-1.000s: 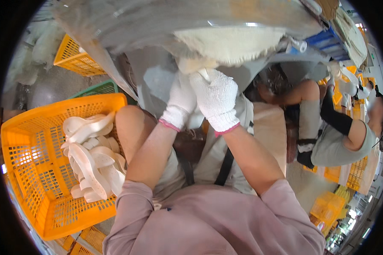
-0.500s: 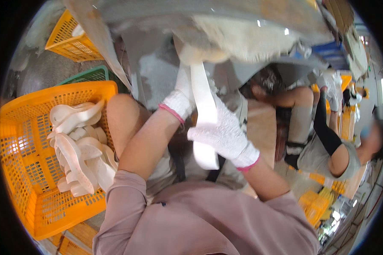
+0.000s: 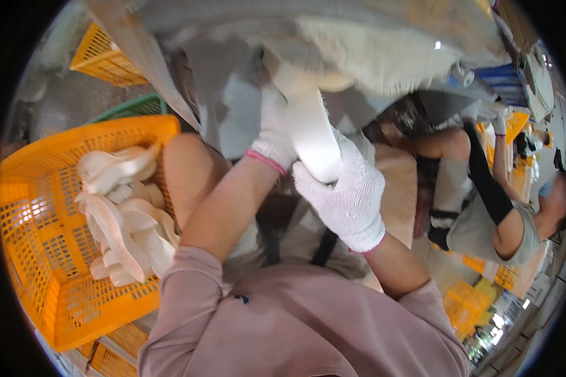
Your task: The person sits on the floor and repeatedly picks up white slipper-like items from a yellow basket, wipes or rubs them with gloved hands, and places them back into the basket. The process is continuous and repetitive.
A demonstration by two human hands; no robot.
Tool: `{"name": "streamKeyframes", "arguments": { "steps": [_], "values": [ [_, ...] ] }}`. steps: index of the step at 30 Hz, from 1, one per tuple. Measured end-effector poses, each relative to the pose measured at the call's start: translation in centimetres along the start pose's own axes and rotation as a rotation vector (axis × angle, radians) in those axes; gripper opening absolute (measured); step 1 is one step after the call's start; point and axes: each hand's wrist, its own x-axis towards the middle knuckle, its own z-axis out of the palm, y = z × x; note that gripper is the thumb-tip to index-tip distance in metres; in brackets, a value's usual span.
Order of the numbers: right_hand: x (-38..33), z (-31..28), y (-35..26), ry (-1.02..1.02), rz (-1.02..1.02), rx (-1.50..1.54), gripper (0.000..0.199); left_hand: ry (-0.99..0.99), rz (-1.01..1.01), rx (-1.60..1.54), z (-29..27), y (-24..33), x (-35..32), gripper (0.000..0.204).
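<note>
A white shoe sole (image 3: 314, 135) slants away from me, its far end up against a pale, fuzzy-edged part of the machine (image 3: 371, 60). The near, rounded end lies in my right hand (image 3: 352, 195), gloved in white knit, with the thumb on one side and the fingers round the other. On the sole's left side, farther up, is my left hand (image 3: 275, 129) in a matching glove with a pink cuff. It grips the sole near the machine, and its fingertips are partly hidden there.
At my left stands an orange basket (image 3: 50, 323) with several white soles (image 3: 119, 232) heaped in it. Behind it are a green basket (image 3: 132, 108) and another yellow basket (image 3: 110, 66). To the right sits a co-worker (image 3: 484, 220), with yellow crates (image 3: 468, 301) nearby.
The sole has turned, so a broad, rounded face shows instead of its long, curved side. Its near end has moved away from me, and my right hand has shifted slightly right.
</note>
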Motion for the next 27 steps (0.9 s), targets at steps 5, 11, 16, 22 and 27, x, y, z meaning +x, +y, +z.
{"name": "streamKeyframes", "arguments": {
  "steps": [5,11,16,22,27],
  "values": [
    [4.4,2.0,2.6,-0.048,-0.002,-0.037,0.057,0.262,0.196,0.777,0.3,2.4,1.2,0.044],
    [4.3,3.6,2.9,0.178,0.018,0.064,0.051,0.017,0.148,0.642,-0.6,2.2,-1.9,0.033],
    [4.3,5.2,2.3,0.288,0.079,0.129,0.041,0.13,0.598,1.596,-1.8,3.3,-3.0,0.034],
    [4.4,6.1,2.5,0.285,0.215,0.257,0.036,0.163,0.656,1.374,-0.4,4.1,-3.7,0.021],
    [4.7,6.2,2.7,0.311,0.128,0.186,0.037,0.228,0.336,0.941,0.8,2.5,-2.9,0.03]
  ]
}}
